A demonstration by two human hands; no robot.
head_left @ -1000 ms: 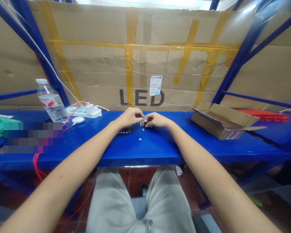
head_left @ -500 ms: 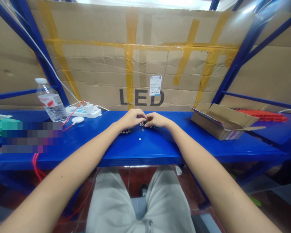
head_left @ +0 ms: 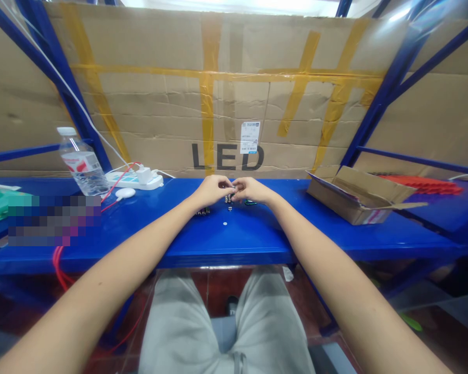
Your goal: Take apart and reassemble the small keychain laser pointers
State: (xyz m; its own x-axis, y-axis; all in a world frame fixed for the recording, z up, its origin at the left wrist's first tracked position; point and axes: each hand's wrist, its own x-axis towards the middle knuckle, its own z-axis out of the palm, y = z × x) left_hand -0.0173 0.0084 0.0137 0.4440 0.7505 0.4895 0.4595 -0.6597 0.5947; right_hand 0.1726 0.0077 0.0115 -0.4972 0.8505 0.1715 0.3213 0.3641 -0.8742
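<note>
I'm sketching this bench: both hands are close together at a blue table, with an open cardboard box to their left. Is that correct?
Wrong side: the head view shows the open cardboard box to their right. The left hand and right hand are close together at the blue table.

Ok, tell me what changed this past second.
The left hand has shifted slightly rightward, covering more of the small cylinders beside it; the right hand has risen slightly in view, baring more of a green item. Whether anything was gripped or released is unclear. The bottle and open box stayed put.
</note>
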